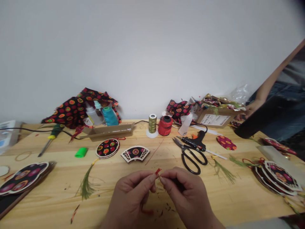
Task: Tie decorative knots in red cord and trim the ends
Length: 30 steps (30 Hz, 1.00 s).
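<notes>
- Red thread (158,171) pokes up between the fingertips, above the wooden table (60,173)!
- Left hand (136,189) pinches it, thumb against fingers.
- Right hand (185,190) meets it, thumb and forefinger together; whether they grip thread too, I cannot tell.
- Scissors (183,148) lie ahead, rightward; fan-shaped ornament (135,153) leftward.

Bare L hand (131,194), lower ctr of frame; bare R hand (187,194), just rt of ctr. Wrists (108,219) also bare, cut by btm edge.

Left hand (133,192) and right hand (187,190) are close together, each curled into a pinch.
</notes>
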Motion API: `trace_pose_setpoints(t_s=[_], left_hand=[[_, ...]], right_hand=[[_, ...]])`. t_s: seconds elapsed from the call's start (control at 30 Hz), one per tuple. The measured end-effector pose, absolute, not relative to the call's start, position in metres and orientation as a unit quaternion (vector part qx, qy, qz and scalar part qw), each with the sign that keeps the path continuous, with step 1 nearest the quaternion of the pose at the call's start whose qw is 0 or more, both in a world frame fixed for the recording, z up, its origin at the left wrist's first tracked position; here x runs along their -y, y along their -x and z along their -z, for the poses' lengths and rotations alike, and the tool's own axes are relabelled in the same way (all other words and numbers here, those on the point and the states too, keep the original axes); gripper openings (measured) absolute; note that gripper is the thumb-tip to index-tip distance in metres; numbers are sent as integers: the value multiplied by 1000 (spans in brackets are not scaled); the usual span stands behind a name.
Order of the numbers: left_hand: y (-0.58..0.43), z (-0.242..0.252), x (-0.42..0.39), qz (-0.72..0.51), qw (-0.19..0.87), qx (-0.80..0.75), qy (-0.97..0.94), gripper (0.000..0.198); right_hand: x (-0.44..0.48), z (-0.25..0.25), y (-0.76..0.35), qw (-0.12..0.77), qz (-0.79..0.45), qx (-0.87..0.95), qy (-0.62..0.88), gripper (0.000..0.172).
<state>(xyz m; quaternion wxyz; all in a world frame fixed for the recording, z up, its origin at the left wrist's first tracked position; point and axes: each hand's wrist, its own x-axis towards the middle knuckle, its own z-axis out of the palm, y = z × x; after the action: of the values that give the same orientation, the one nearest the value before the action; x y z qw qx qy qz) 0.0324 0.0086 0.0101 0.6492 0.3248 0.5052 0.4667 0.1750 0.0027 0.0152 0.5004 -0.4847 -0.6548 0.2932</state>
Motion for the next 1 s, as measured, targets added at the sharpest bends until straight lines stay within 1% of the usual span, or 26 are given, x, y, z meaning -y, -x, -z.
trace_pose_setpoints(t_s=[0.13, 0.23, 0.3, 0.4, 0.47, 0.53, 0.67, 0.87, 1.0], left_hand=[[-32, -16, -8, -451, 573, -568, -382, 13], [-35, -23, -7, -444, 545, -592, -394, 12], [-37, -25, -7, -447, 544, -593, -390, 13], [-38, -24, -7, -455, 550, -589, -379, 14], [-37, -21, -7, -462, 550, -586, -376, 13], [-35, -18, -8, -467, 548, -583, -377, 12], [-34, -13, -9, -474, 562, -572, -363, 12], [-35, -14, -9, -492, 553, -572, -353, 10], [-35, -14, -8, -501, 572, -563, -325, 11]], right_hand=[[0, -14, -175, 493, -300, 655, 488, 12], [1, -10, -173, 497, -337, 638, 483, 14], [2, -6, -172, 499, -374, 614, 484, 13], [4, -2, -167, 505, -466, 529, 498, 8], [6, -2, -163, 505, -528, 460, 504, 15], [7, -3, -160, 500, -560, 430, 501, 19], [9, -4, -157, 496, -544, 457, 500, 21], [11, 1, -156, 485, -466, 517, 530, 24], [12, 4, -157, 479, -451, 543, 522, 28]])
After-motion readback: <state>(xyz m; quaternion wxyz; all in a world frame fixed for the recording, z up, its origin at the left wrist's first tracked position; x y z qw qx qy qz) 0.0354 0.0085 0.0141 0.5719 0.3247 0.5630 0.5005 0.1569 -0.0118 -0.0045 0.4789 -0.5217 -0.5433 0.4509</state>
